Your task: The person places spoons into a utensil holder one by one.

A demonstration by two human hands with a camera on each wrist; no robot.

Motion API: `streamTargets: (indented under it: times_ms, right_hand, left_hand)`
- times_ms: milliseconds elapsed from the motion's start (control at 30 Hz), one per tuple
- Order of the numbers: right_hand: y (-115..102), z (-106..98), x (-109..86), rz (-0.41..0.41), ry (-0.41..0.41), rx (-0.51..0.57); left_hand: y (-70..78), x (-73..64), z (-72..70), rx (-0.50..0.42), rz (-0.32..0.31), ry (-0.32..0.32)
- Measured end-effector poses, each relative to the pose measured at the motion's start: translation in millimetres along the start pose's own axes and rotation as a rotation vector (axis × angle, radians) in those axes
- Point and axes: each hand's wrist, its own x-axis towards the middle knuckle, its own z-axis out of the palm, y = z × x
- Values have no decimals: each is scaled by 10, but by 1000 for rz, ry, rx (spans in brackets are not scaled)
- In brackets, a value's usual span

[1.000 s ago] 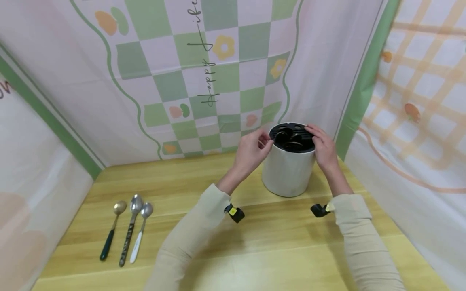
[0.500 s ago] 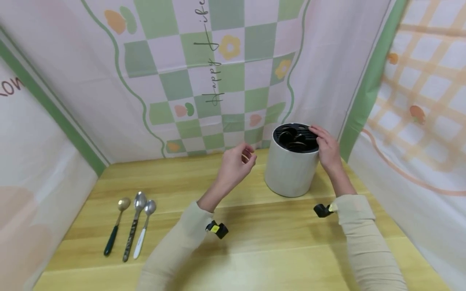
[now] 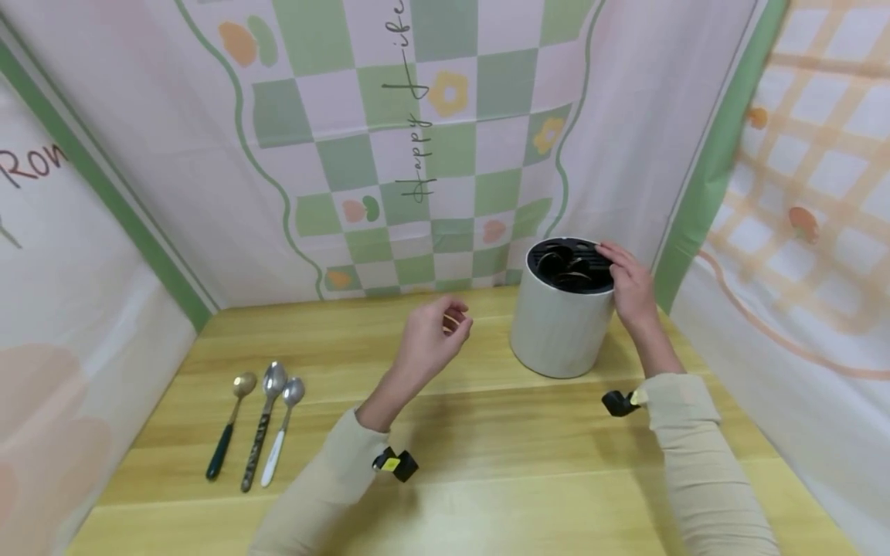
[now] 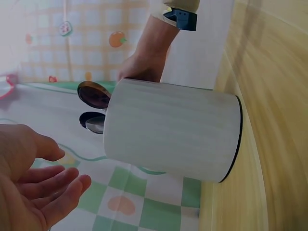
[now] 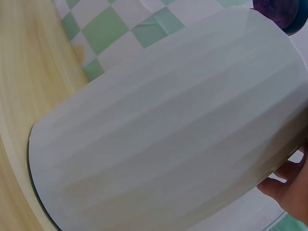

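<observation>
A white, round utensil holder with a black slotted top stands upright at the back right of the table. Spoon heads stick up out of it; two of them, a brownish spoon and a silver spoon, show in the left wrist view. My right hand rests against the holder's right side, fingers laid along the rim. Left of the holder, my left hand hovers over the table with its fingers loosely bent and nothing in them; in the left wrist view this hand is apart from the spoon heads.
On the left of the wooden table lie three spoons side by side: one with a dark green handle, one with a patterned handle, one with a white handle. Patterned cloth hangs behind.
My left hand has drawn away from the holder's rim, down and to the left. My right hand stays at the holder. The head view has shifted slightly.
</observation>
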Motion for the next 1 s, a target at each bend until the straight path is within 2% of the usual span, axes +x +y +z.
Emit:
streamTargets:
  times_ms: [333,533,700,1000]
  right_hand:
    - [6,8,-11,7,0,2]
    - [4,-1,-14,9,-1,4]
    - [-6,-4,-11,7,0,-7]
    - [1,8,-9,4,11,-9]
  left_hand:
    - [-95,-271,-164,44,-63,-9]
    - [-225,-410,-268,84,-109,-7]
    - [-353,-518,-323,108,-122,6]
    - [-516,-713,-422,116,-171,23]
